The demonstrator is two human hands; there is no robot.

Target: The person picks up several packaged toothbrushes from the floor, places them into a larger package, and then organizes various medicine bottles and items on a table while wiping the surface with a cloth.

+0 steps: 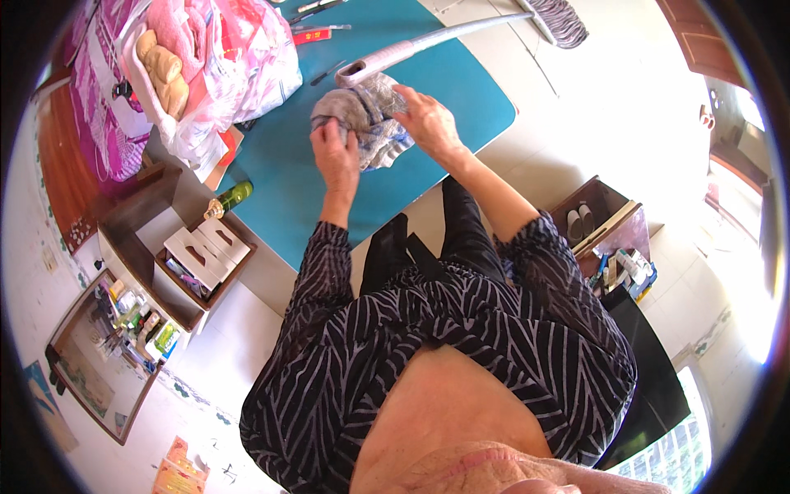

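Note:
A crumpled grey and blue checked cloth (366,115) lies bunched on the teal tabletop (280,206). My left hand (336,158) presses into its near left side with curled fingers gripping the fabric. At the cloth's right side, my right hand (429,123) has thumb and fingers around a fold, the thumb and forefinger somewhat apart. The pale end of a long mop handle (374,64) rests just beyond the cloth, almost touching it.
A mop head (559,23) is at the far right. Pink plastic bags (255,58) with soft stuff fill the table's left. A green bottle (230,200) stands by an open drawer (206,288). Another drawer holding shoes (581,221) is at right.

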